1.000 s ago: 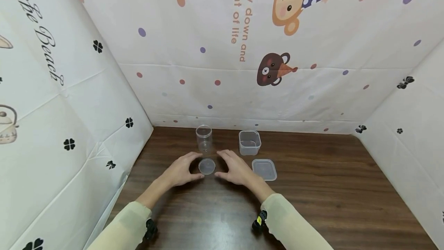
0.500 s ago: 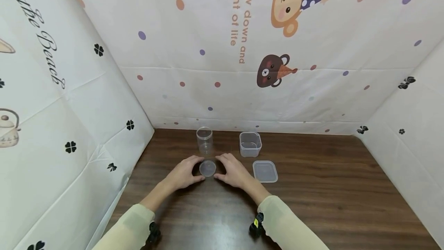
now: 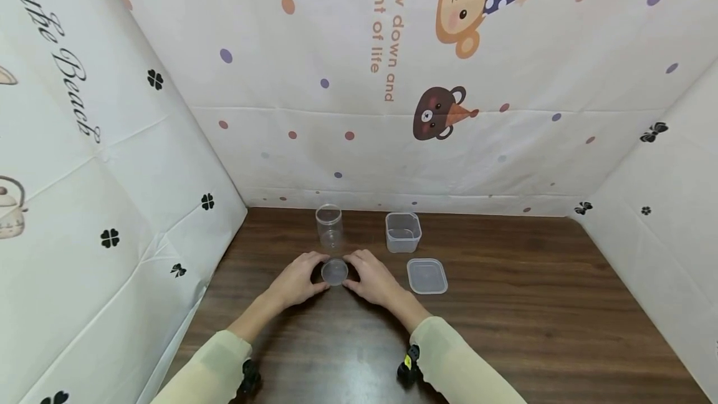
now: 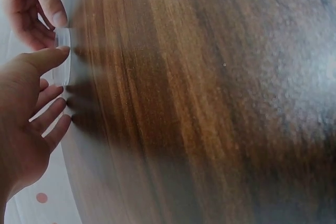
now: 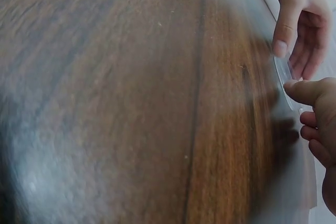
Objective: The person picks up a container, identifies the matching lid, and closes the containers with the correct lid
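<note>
A clear round lid lies flat on the brown wood-grain table between my two hands. From its left side, my left hand holds the rim between thumb and fingertips. My right hand does the same from the right, so the two hands frame the lid. In the left wrist view, the thumb tip of the left hand sits at the edge of the thin lid. The right wrist view has the thumb of the right hand at the rim too. Just behind the lid stands a clear, uncovered cylindrical jar.
Right of the jar is an uncovered square plastic container, with a square translucent lid lying in front of it. White printed cloth walls off the table at the back and both sides.
Both hands have closed inward from beside the round lid, and their fingertips have come to its rim. The jar, square container and square lid have stayed in place.
</note>
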A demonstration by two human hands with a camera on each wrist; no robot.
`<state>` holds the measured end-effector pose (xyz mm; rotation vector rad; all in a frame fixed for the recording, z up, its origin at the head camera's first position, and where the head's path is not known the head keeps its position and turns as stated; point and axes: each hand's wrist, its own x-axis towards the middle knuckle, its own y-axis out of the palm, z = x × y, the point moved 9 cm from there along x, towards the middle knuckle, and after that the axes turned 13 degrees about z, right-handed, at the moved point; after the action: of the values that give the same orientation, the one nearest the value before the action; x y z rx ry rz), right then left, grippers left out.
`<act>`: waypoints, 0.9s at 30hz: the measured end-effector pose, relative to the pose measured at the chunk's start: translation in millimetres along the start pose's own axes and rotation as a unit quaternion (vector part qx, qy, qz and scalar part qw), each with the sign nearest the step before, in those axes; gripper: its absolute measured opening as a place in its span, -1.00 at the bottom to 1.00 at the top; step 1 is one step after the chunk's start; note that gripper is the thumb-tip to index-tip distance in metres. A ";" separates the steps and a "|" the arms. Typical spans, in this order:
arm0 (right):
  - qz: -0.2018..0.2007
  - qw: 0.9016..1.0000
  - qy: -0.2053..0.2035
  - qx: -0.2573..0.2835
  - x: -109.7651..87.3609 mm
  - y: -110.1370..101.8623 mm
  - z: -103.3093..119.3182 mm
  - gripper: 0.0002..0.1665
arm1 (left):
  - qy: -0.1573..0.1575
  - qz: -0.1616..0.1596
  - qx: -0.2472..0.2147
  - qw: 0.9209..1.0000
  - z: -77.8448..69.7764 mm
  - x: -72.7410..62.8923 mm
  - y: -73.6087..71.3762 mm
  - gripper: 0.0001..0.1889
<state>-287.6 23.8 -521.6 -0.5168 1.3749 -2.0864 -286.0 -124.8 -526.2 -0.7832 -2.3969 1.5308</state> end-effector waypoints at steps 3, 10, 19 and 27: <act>-0.006 1.000 -0.001 -0.002 0.4 0.2 1.7 -0.37 | -0.001 -0.001 0.000 1.000 0.6 0.4 0.2 -0.35; -0.007 1.000 -0.008 -0.006 1.1 2.7 4.3 -0.38 | -0.002 -0.006 0.003 1.000 0.2 0.7 0.6 -0.35; -0.011 1.000 -0.011 -0.012 0.6 1.7 6.6 -0.39 | 0.001 -0.013 -0.004 1.000 -2.5 -1.5 -0.8 -0.36; -0.011 1.000 -0.014 -0.008 -0.8 1.0 6.9 -0.39 | 0.011 -0.013 -0.018 1.000 -3.8 -2.7 -1.4 -0.36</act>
<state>-282.6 19.2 -519.8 -0.5687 1.3765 -2.0803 -282.6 -123.7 -522.9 -0.7682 -2.4156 1.4654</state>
